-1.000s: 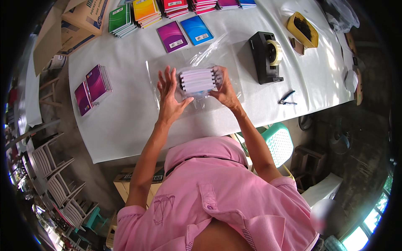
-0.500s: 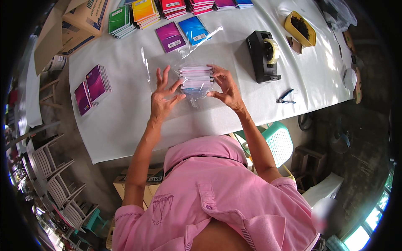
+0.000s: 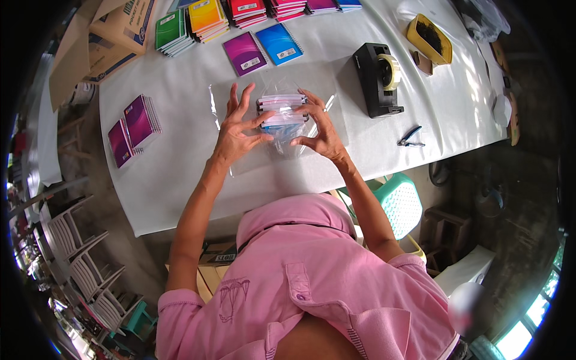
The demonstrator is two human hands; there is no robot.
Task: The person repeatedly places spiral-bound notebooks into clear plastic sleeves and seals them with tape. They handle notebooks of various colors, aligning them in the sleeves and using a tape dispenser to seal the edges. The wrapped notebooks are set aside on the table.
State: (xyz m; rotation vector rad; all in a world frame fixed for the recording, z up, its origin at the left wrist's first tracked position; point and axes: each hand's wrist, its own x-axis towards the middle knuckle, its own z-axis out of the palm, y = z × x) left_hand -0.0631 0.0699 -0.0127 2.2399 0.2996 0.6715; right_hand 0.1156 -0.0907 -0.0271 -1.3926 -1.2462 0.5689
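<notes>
A stack of small spiral notebooks (image 3: 282, 103) stands on edge in front of me, its pale page edges facing up. Clear plastic film (image 3: 285, 143) lies under it and is gathered round it, crinkled on the near side where a blue cover shows through. My left hand (image 3: 237, 129) holds the left side with thumb and index finger, its other fingers raised. On the right side, my right hand (image 3: 323, 132) bends its fingers over the top edge, thumb lower down against the film; a ring is on one finger.
Beyond the stack lie a purple notebook (image 3: 245, 53) and a blue notebook (image 3: 279, 44). Piles of coloured notebooks (image 3: 207, 21) line the far edge. Purple notebooks (image 3: 133, 129) lie left. At right are a black tape dispenser (image 3: 378, 81), blue-handled nippers (image 3: 411, 138) and a yellow container (image 3: 429, 39).
The far flap of film, which reached over the blue notebook, has come down toward the stack. My right fingers have moved inward over the stack's top; my left hand has shifted slightly.
</notes>
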